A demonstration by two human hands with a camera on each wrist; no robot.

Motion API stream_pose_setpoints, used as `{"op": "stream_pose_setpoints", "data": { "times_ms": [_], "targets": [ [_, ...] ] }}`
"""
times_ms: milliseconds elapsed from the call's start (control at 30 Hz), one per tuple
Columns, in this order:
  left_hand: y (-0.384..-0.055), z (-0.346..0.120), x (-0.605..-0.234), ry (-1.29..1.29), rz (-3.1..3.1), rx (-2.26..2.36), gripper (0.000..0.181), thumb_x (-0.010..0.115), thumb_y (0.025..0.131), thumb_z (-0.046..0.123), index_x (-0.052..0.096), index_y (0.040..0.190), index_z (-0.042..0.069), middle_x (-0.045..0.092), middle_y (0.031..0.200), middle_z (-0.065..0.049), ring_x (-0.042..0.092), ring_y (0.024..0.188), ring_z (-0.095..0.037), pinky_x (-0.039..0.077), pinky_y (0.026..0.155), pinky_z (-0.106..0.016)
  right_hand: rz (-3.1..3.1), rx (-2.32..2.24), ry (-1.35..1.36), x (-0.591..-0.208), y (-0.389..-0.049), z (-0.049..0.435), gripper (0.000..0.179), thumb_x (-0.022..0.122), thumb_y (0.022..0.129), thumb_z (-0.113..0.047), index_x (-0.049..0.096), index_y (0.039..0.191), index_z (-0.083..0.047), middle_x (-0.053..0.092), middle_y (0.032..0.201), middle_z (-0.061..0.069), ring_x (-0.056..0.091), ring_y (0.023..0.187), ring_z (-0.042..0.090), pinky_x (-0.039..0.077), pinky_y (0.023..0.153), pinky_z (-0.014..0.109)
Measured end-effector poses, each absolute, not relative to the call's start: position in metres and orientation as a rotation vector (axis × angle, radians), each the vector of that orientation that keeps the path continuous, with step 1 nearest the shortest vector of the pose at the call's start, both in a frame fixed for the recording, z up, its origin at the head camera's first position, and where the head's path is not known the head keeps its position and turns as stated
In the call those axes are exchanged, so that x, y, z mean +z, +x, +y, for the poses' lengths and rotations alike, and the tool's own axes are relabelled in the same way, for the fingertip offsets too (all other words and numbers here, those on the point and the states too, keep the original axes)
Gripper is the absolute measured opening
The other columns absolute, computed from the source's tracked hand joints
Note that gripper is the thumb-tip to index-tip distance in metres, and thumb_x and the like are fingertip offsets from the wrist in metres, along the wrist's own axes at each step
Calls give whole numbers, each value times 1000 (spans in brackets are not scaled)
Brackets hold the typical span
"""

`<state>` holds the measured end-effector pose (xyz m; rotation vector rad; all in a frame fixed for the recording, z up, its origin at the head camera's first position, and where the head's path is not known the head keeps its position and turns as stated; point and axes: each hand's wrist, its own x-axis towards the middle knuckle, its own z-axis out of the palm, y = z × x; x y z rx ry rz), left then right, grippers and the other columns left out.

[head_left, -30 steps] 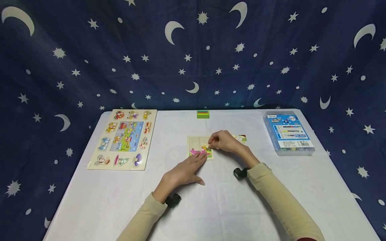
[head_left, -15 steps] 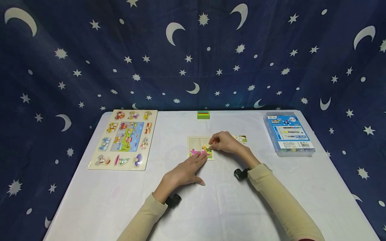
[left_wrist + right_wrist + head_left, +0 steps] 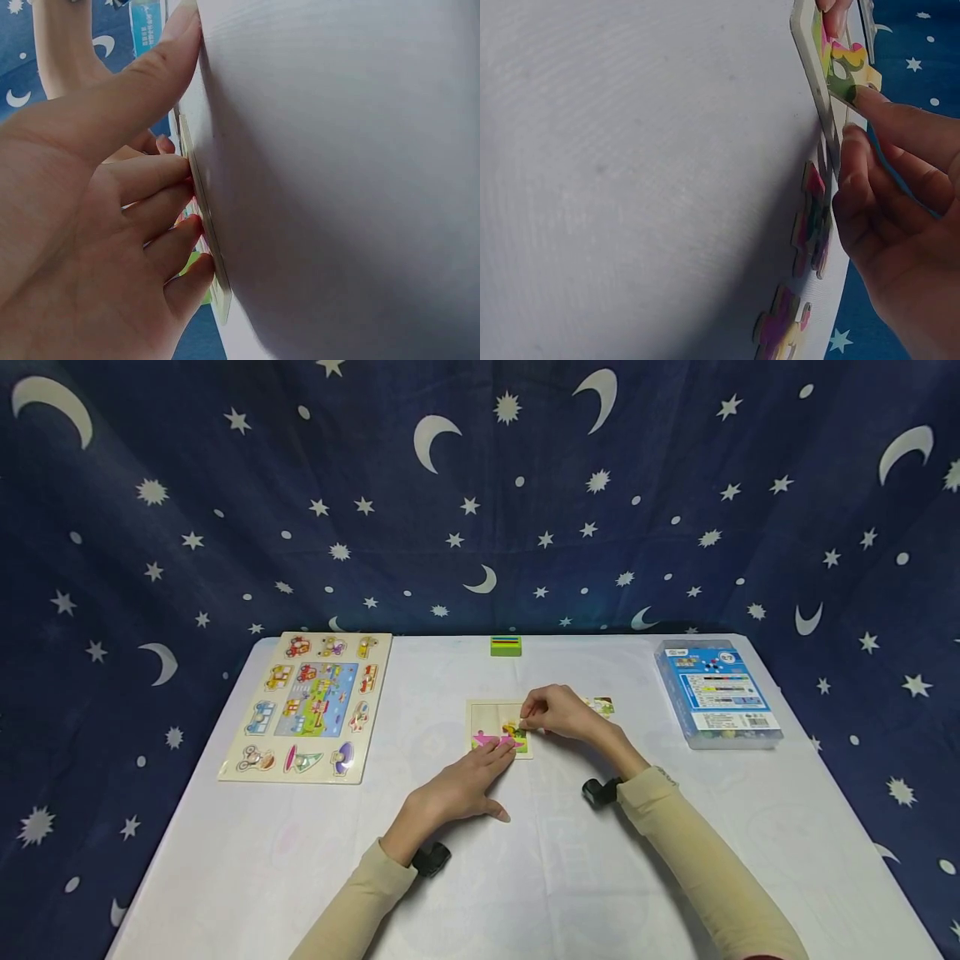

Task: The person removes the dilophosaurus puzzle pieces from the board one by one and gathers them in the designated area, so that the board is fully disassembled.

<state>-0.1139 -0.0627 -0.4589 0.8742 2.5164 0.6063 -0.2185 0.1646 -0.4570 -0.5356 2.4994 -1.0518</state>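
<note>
A small jigsaw tray [image 3: 483, 715] with a pale wooden rim lies mid-table, with pink and green pieces along its near side. The fingers of my left hand [image 3: 459, 782] rest on those pieces, its thumb out to the side. From the right, my right hand [image 3: 564, 713] pinches a jigsaw piece [image 3: 846, 64] by its edge over the tray's right half. That piece is yellow and green, and stands tilted against the tray in the right wrist view. Part of the tray is hidden under my fingers.
Loose jigsaw pieces [image 3: 810, 225] lie beside the tray, some partly behind my right hand. A larger wooden picture puzzle [image 3: 300, 760] lies at the left. A plastic case [image 3: 720, 695] sits at the right, and a small green box [image 3: 506, 650] at the back edge.
Both hands stay almost in place. The piece in my right hand shifts and tilts very slightly over the tray.
</note>
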Motion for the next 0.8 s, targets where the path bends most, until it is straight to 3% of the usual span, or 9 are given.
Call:
{"op": "stream_pose_setpoints", "data": {
  "times_ms": [467, 733, 800],
  "targets": [
    [-114, -63, -460, 868, 2511, 608, 100, 85, 84, 36, 30, 162, 6, 23, 171, -7, 16, 160, -28, 26, 126, -47, 2468, -1115, -540, -459, -217, 164, 11, 76, 93, -9, 76, 102, -4, 74, 87, 5, 57, 60, 12, 49, 55, 23],
    [-114, -62, -460, 866, 2515, 602, 101, 85, 83, 36, 30, 162, 6, 23, 171, -7, 16, 160, -28, 25, 126, -46, 2511, -1143, -525, -457, -213, 174, 15, 73, 95, -11, 78, 108, -6, 77, 94, 6, 64, 74, 14, 53, 66, 27],
    [-114, -62, -459, 872, 2519, 601, 101, 85, 83, 36, 31, 162, 5, 24, 171, -7, 16, 160, -29, 25, 126, -46, 2512, -1168, -499, -457, -212, 179, 16, 73, 95, -13, 78, 109, -6, 77, 93, 6, 66, 72, 15, 52, 62, 27]
  ]
}}
